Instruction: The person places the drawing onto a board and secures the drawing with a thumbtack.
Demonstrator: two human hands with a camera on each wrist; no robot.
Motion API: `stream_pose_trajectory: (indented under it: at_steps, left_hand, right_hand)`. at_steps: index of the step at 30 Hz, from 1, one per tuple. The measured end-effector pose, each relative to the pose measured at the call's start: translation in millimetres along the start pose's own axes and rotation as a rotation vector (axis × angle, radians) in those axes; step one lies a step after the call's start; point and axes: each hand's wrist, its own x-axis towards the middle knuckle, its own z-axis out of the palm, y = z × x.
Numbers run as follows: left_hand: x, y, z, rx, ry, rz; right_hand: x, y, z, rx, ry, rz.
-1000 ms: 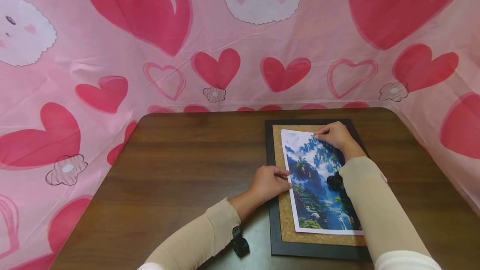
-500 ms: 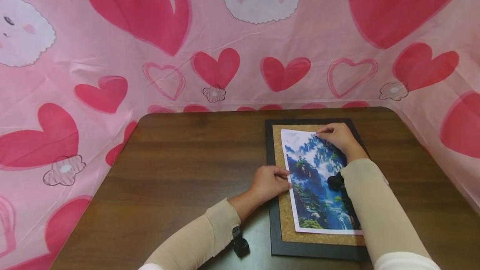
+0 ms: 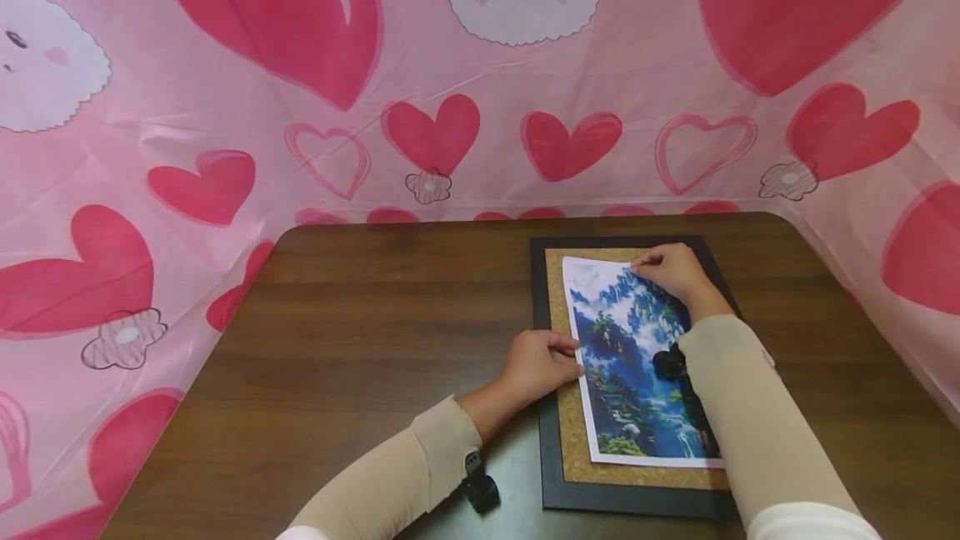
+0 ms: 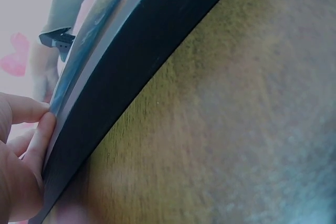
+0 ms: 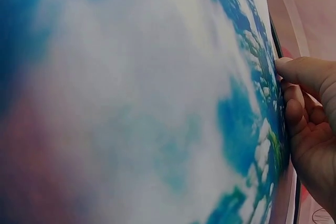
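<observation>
A printed landscape picture (image 3: 630, 357) with blue mountains, mist and waterfalls lies, slightly slanted, over a cork board (image 3: 572, 448) with a black frame (image 3: 551, 473). My left hand (image 3: 536, 367) pinches the picture's left edge between thumb and fingers. In the left wrist view that hand (image 4: 23, 156) is beside the dark side of the frame, its fingertips close together on the paper's edge. At the top edge, my right hand (image 3: 675, 275) pinches the sheet; the right wrist view has the hand (image 5: 314, 114) at the paper's rim. My right forearm hides the picture's lower right part.
The board rests on a brown wooden table (image 3: 360, 340), right of its middle. Pink cloth (image 3: 495, 82) printed with hearts hangs behind the table and at both sides. A small black camera (image 3: 482, 492) is strapped to my left wrist, another (image 3: 669, 363) to my right.
My right hand shifts very slightly at the picture's top edge. The left hand, the picture and the board look unmoved.
</observation>
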Motion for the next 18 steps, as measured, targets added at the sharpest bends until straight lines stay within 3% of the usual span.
stream_pose_trajectory:
  at_steps: [12, 18]
  left_hand:
    - [-0.9, -0.8, -0.2, -0.02, -0.014, -0.014]
    - [-3.3, -1.8, -2.0, -0.07, 0.006, -0.003]
  right_hand:
    - [-13.1, 5.8, -6.9, 0.111, -0.074, 0.039]
    - [-23.4, 7.4, -13.5, 0.187, -0.029, 0.015]
